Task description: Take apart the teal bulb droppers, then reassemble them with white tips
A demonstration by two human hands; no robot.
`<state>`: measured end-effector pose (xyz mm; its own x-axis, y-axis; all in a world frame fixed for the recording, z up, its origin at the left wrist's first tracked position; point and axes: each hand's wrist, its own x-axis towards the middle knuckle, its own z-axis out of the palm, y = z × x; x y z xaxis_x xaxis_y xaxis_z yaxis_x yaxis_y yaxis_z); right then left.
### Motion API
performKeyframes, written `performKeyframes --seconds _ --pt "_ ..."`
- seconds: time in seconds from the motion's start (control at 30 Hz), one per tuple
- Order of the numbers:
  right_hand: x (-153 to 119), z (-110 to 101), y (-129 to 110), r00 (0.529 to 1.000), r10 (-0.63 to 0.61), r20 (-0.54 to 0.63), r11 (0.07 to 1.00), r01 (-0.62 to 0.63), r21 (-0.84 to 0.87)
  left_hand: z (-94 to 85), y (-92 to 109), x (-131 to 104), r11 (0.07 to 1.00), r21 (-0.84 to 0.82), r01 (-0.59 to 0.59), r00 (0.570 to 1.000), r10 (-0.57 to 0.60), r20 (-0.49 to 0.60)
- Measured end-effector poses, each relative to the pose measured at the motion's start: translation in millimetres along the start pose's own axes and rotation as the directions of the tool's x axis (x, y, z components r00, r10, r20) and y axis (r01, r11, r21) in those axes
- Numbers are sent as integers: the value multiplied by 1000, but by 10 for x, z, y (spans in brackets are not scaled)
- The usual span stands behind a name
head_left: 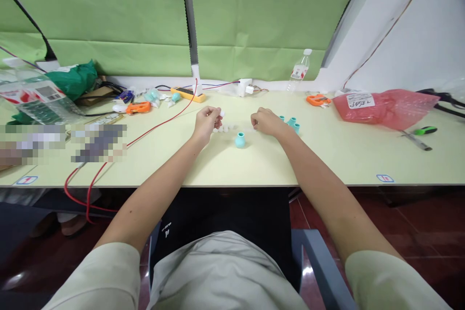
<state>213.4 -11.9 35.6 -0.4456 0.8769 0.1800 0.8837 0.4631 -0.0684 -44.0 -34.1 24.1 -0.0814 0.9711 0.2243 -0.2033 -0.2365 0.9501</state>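
Note:
My left hand (208, 123) pinches a small white piece (222, 113) between thumb and fingertips. Below and beside it, several small whitish pieces (227, 128) lie on the pale yellow table (232, 169). Nearer to me, between both hands, a turquoise vase-shaped piece (240, 140) stands upright with its round opening up. My right hand (264, 121) is closed, its fingertips down near the table by a faint clear item; what they hold, if anything, is too small to make out. Several more turquoise pieces (292, 121) stand just right of it, partly hidden by the wrist.
At the back stand a clear bottle (300, 71) and a white plug (245, 88). A yellow meter (188, 94), orange tools (138, 107) and a red wire (156, 126) are left. On the right lie a red bag (385, 106) and a green-handled tool (425, 131).

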Motion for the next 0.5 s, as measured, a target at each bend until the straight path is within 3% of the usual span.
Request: performKeyframes --seconds 0.13,0.27,0.33,0.4,0.5 --pt "-12 -18 20 999 7 -43 999 -5 41 5 5 -4 1000 0 -2 1000 2 5" --pt "-47 -132 -12 961 34 -273 956 49 291 11 5 -8 999 -32 8 999 -7 34" --pt "-64 -175 -140 903 91 -419 844 154 514 21 3 -22 998 -63 21 997 -16 78" --pt "-69 -170 -329 855 153 -495 654 288 700 37 5 -50 994 -102 43 990 -29 137" --pt "-50 -89 -588 857 147 -493 419 398 816 65 24 -107 988 -138 72 975 -41 217"
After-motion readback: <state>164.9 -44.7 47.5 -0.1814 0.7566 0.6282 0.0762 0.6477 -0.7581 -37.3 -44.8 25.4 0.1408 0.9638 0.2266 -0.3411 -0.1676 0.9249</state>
